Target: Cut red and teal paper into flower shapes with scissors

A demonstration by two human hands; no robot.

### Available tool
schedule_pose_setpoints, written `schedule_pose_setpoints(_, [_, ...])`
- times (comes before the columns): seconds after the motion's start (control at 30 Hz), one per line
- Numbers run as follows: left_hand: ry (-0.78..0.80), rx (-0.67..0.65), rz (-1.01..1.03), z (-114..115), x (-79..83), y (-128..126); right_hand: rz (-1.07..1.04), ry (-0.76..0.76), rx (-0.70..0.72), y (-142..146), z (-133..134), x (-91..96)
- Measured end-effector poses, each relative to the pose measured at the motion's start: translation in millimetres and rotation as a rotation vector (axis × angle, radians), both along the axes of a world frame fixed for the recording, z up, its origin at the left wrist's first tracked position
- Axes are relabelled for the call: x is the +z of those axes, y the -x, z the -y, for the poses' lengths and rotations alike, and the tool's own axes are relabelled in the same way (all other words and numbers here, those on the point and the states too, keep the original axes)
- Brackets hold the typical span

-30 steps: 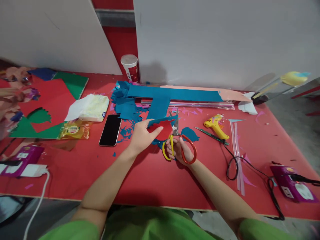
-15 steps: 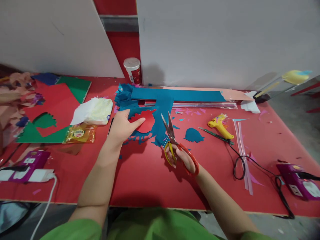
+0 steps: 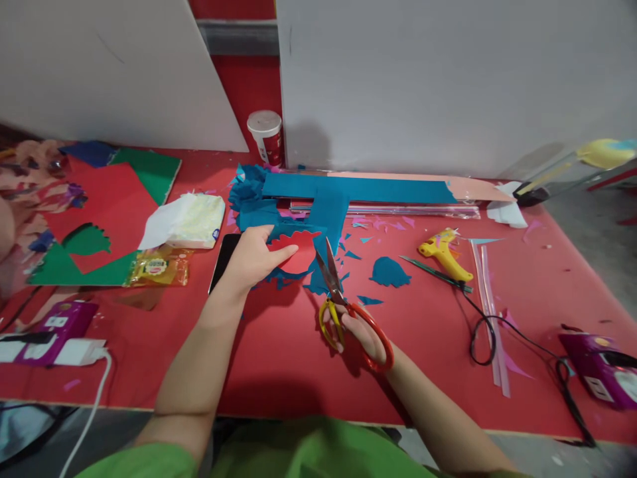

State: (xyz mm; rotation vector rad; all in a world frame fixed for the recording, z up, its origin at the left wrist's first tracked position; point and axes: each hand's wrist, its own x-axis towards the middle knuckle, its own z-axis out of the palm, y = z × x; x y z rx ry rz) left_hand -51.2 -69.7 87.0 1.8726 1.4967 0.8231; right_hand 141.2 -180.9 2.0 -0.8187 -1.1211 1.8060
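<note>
My left hand (image 3: 256, 257) pinches a red paper cutout (image 3: 297, 251) with a scalloped edge between thumb and fingers. Teal paper (image 3: 293, 273) lies against its underside. In my right hand (image 3: 359, 330) is a pair of scissors (image 3: 334, 282) with one yellow and one red handle loop. Their blades are a little apart, pointing up and left, close to the right edge of the red cutout. A loose teal cutout (image 3: 391, 271) with a notched edge rests on the table to the right, near a small teal scrap (image 3: 371, 300).
A yellow glue gun (image 3: 446, 255) with a black cord lies right, beside a cutter knife (image 3: 434, 273). Teal strips (image 3: 358, 188) stretch along the back near a lidded paper cup (image 3: 266, 139). Left are a tissue pack (image 3: 199, 222), red sheet (image 3: 112, 199) and power strip (image 3: 60, 332).
The scissors have moved slightly left, nearer the red cutout, which has shifted a little right and down with my left hand. A teal scrap now shows on the table by the scissors.
</note>
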Motion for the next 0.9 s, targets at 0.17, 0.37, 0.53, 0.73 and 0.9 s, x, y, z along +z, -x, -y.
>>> schedule_pose_setpoints(0.17, [0.046, -0.066, -0.024, 0.5, -1.0, -6.5, 0.041, 0.006, 0.001, 0.4, 1.5, 3.6])
schedule_pose_setpoints(0.37, [0.097, -0.100, 0.033, 0.0, -3.6, -7.4, 0.072, -0.015, -0.006, -0.1, 1.8, 7.9])
schedule_pose_setpoints(0.53, [0.182, -0.109, 0.097, 2.9, -2.8, -9.7, 0.090, -0.006, -0.021, -0.5, 2.2, 4.9])
schedule_pose_setpoints(0.73, [0.216, -0.079, 0.149, 3.0, -4.4, -11.5, 0.072, -0.003, -0.034, 0.8, 1.8, 3.7])
schedule_pose_setpoints(0.9, [0.172, -0.092, 0.169, 2.8, -4.1, -11.4, 0.072, -0.012, -0.043, -0.3, 1.0, 1.1])
